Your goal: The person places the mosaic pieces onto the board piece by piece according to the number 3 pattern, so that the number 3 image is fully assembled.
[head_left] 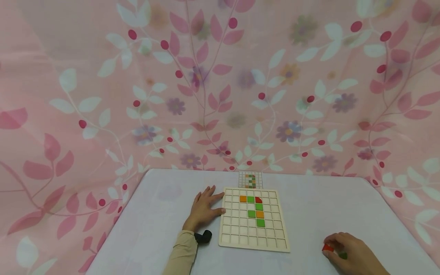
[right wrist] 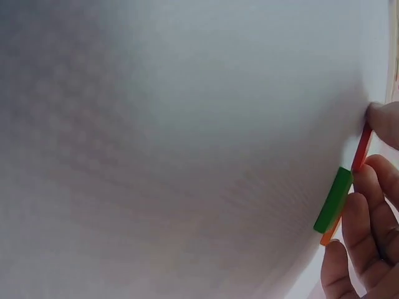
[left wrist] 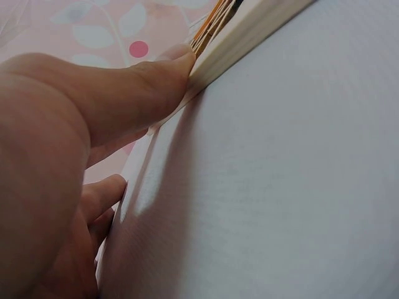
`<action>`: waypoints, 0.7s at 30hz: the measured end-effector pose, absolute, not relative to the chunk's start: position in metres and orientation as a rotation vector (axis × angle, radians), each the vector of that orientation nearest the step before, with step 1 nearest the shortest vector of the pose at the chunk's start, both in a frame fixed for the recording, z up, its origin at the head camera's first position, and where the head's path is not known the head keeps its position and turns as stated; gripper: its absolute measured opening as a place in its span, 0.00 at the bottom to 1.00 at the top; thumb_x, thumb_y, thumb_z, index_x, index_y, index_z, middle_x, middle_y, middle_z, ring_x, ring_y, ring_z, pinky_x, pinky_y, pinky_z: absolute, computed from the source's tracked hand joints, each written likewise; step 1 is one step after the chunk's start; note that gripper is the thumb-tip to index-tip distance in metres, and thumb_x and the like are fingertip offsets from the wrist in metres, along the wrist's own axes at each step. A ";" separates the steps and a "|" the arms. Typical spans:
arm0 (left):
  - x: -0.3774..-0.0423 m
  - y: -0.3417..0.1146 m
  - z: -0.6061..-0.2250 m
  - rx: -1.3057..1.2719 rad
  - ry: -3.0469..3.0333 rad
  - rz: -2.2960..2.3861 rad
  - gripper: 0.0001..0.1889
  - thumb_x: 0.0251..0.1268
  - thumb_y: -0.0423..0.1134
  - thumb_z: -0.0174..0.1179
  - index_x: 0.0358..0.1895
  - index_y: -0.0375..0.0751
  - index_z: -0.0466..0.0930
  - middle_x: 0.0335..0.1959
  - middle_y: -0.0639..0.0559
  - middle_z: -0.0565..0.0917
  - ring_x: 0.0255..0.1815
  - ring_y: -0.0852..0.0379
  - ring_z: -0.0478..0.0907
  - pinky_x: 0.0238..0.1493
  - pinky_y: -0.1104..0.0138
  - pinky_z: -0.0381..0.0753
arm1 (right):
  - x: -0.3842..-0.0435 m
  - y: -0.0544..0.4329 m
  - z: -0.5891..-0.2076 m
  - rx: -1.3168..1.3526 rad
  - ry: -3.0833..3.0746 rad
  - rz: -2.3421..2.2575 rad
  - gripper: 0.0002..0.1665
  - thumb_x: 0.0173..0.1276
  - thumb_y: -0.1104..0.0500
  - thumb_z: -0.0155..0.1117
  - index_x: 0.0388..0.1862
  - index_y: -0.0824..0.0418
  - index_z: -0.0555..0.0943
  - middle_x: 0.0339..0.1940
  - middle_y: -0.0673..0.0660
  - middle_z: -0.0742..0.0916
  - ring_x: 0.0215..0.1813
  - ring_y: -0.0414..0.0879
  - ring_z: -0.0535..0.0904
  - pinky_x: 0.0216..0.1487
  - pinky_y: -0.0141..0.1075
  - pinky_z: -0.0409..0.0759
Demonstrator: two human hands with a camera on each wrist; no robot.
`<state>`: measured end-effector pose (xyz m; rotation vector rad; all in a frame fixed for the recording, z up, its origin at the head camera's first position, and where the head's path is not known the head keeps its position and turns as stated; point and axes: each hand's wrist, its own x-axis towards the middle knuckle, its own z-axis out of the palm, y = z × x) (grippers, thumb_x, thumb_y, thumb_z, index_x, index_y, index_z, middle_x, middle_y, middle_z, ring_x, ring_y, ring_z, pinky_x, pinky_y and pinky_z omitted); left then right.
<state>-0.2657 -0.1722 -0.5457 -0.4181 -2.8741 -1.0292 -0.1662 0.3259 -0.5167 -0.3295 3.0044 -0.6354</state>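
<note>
On the white table (head_left: 316, 206), one board (head_left: 234, 230) bears seven tiles (head_left: 261, 223), four green.

Wht tbl (head_left: 313, 214), surface looks like cloth. Grid bd (head_left: 234, 230) lies flat on it. Sm. printed card (head_left: 251, 180) is at bd's far edge; can't tell if touching. R of bd, well apart, approx. level w/ its near edge: red pc (right wrist: 361, 149), green pc (right wrist: 333, 200) & orange pc (right wrist: 328, 237), close tog.; can't tell if they're on tbl or held above.
</note>
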 end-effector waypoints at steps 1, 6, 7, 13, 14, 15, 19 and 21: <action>-0.266 -0.172 -0.546 -0.417 -2.877 -1.024 0.35 0.66 0.54 0.73 0.74 0.48 0.79 0.84 0.36 0.64 0.87 0.34 0.54 0.83 0.33 0.47 | -0.166 0.327 -0.517 -0.328 3.009 -0.634 0.18 0.60 0.40 0.82 0.41 0.48 0.88 0.36 0.42 0.86 0.35 0.26 0.78 0.37 0.29 0.83; -0.266 -0.172 -0.546 -0.414 -2.888 -1.014 0.35 0.66 0.54 0.73 0.74 0.48 0.79 0.84 0.36 0.64 0.87 0.35 0.54 0.83 0.34 0.47 | -0.163 0.332 -0.516 -0.307 3.058 -0.617 0.20 0.59 0.37 0.82 0.39 0.47 0.88 0.36 0.43 0.86 0.35 0.26 0.78 0.38 0.31 0.84; -0.266 -0.172 -0.546 -0.414 -2.891 -1.010 0.34 0.66 0.53 0.73 0.74 0.48 0.79 0.84 0.36 0.64 0.87 0.35 0.54 0.83 0.34 0.47 | -0.163 0.333 -0.516 -0.297 3.063 -0.616 0.21 0.58 0.36 0.81 0.39 0.47 0.88 0.35 0.43 0.86 0.35 0.26 0.78 0.38 0.31 0.84; -0.266 -0.172 -0.543 -0.413 -2.886 -1.009 0.34 0.66 0.52 0.73 0.74 0.47 0.79 0.84 0.35 0.64 0.87 0.34 0.54 0.83 0.33 0.47 | -0.165 0.333 -0.518 -0.312 3.036 -0.635 0.16 0.62 0.37 0.79 0.36 0.45 0.87 0.33 0.42 0.83 0.33 0.26 0.73 0.37 0.30 0.82; -0.266 -0.172 -0.544 -0.414 -2.883 -1.013 0.34 0.66 0.52 0.73 0.74 0.47 0.79 0.83 0.35 0.64 0.87 0.34 0.54 0.82 0.33 0.47 | -0.166 0.333 -0.518 -0.313 3.028 -0.632 0.16 0.62 0.38 0.79 0.36 0.45 0.87 0.32 0.42 0.82 0.33 0.27 0.72 0.37 0.30 0.81; -0.265 -0.172 -0.544 -0.415 -2.883 -1.015 0.34 0.66 0.52 0.73 0.74 0.47 0.79 0.84 0.35 0.64 0.87 0.34 0.54 0.83 0.33 0.47 | -0.167 0.334 -0.518 -0.324 3.018 -0.627 0.16 0.63 0.38 0.79 0.37 0.46 0.87 0.32 0.43 0.82 0.33 0.27 0.71 0.36 0.30 0.81; -0.264 -0.173 -0.545 -0.418 -2.868 -1.033 0.34 0.65 0.53 0.73 0.73 0.47 0.80 0.83 0.35 0.64 0.86 0.33 0.54 0.82 0.33 0.47 | -0.170 0.334 -0.521 -0.324 2.998 -0.594 0.16 0.65 0.40 0.78 0.37 0.49 0.86 0.32 0.43 0.80 0.33 0.28 0.69 0.36 0.30 0.79; -0.263 -0.173 -0.546 -0.419 -2.865 -1.037 0.34 0.65 0.53 0.73 0.73 0.48 0.80 0.83 0.35 0.64 0.86 0.33 0.54 0.83 0.33 0.47 | -0.169 0.334 -0.525 -0.359 3.017 -0.587 0.15 0.66 0.43 0.77 0.37 0.50 0.85 0.31 0.43 0.79 0.33 0.28 0.68 0.36 0.30 0.79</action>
